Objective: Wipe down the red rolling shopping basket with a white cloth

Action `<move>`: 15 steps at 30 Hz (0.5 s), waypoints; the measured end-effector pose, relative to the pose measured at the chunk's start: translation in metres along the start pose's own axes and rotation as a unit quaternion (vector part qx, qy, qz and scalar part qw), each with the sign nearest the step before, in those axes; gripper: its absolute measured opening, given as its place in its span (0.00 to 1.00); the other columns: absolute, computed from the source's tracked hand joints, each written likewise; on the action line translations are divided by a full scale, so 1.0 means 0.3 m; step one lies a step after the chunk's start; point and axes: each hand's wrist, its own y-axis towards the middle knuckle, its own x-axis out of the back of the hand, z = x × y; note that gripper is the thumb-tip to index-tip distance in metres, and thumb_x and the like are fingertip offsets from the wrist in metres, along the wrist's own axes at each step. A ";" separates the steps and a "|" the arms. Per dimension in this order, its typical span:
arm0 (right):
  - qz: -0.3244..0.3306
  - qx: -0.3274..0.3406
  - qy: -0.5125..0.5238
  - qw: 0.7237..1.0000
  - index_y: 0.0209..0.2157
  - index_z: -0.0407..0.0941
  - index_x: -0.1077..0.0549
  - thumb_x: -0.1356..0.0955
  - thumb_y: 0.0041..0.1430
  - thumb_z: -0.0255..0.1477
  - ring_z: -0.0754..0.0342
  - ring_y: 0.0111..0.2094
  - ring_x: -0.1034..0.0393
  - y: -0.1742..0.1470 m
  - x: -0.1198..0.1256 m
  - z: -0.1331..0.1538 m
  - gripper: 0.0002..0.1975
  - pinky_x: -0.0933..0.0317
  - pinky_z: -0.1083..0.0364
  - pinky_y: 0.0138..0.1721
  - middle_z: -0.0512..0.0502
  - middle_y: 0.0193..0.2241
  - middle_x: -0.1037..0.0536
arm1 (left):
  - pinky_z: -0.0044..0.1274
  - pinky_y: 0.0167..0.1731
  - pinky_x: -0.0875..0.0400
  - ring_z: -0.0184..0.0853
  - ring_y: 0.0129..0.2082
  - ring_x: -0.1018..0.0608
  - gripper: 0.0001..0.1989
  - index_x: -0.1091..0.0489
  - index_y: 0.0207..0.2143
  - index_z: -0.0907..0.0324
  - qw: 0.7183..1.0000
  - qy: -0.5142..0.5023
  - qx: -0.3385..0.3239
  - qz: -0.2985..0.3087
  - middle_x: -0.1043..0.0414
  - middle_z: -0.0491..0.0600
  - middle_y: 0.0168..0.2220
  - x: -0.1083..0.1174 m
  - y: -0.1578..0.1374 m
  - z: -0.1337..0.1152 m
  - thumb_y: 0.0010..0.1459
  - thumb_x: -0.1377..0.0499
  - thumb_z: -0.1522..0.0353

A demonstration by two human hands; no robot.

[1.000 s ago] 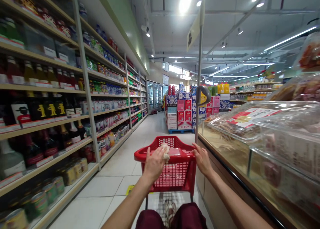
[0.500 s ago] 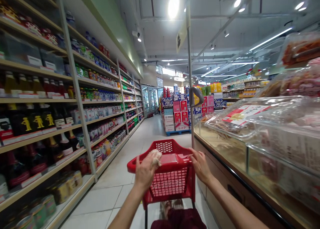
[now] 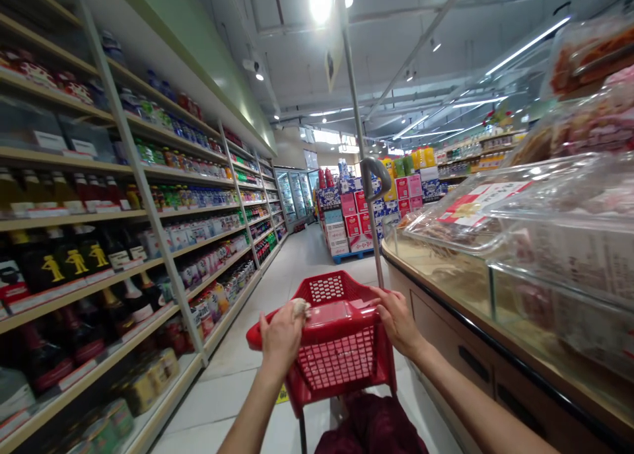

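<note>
A red plastic shopping cart (image 3: 339, 361) with a mesh basket is right in front of me, both my hands on its push handle (image 3: 331, 323). On the handle's left part lies my left hand (image 3: 282, 338), fingers curled over it, with a crumpled whitish tissue or cloth (image 3: 300, 308) at the thumb side. My right hand (image 3: 397, 322) grips the right end, its fingers bent over the top. The lower part of the basket shows through the mesh, but I cannot make out any contents.
Shelves of bottles and cans (image 3: 148, 206) line the left side. To the right runs a glass-sided counter (image 3: 440, 272) with clear packs of food (image 3: 475, 206). A metal pole (image 3: 359, 117) rises at the counter's corner. Stacked cartons (image 3: 354, 226) stand ahead on a blue pallet.
The view has tilted a little, and the pole and carton stack sit slightly differently in it. The counter's corner looks nearer. Both hands keep their hold on the cart's handle.
</note>
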 end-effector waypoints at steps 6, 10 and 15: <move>-0.003 -0.004 -0.014 1.000 0.52 0.45 0.42 0.46 0.60 0.29 0.53 0.38 0.35 -0.008 0.005 -0.021 0.18 0.53 0.44 0.50 0.47 0.33 0.27 | 0.40 0.56 0.55 0.33 0.54 0.38 0.17 0.40 0.49 0.52 0.993 -0.004 -0.120 0.022 0.38 0.47 0.53 -0.041 -0.018 -0.119 0.56 0.52 0.67; 0.014 -0.016 -0.024 0.999 0.53 0.45 0.43 0.45 0.59 0.29 0.52 0.39 0.35 0.005 0.023 0.012 0.19 0.52 0.44 0.49 0.46 0.34 0.27 | 0.43 0.55 0.58 0.33 0.54 0.38 0.18 0.43 0.51 0.51 0.991 -0.002 -0.126 0.035 0.39 0.47 0.54 -0.058 -0.034 -0.168 0.56 0.54 0.66; 0.056 0.014 -0.043 0.997 0.54 0.45 0.43 0.39 0.55 0.34 0.46 0.53 0.46 0.096 -0.018 0.176 0.24 0.51 0.45 0.51 0.40 0.54 0.40 | 0.37 0.54 0.50 0.34 0.56 0.42 0.25 0.48 0.54 0.56 0.990 0.010 -0.130 0.060 0.45 0.52 0.57 -0.054 -0.017 -0.106 0.52 0.52 0.70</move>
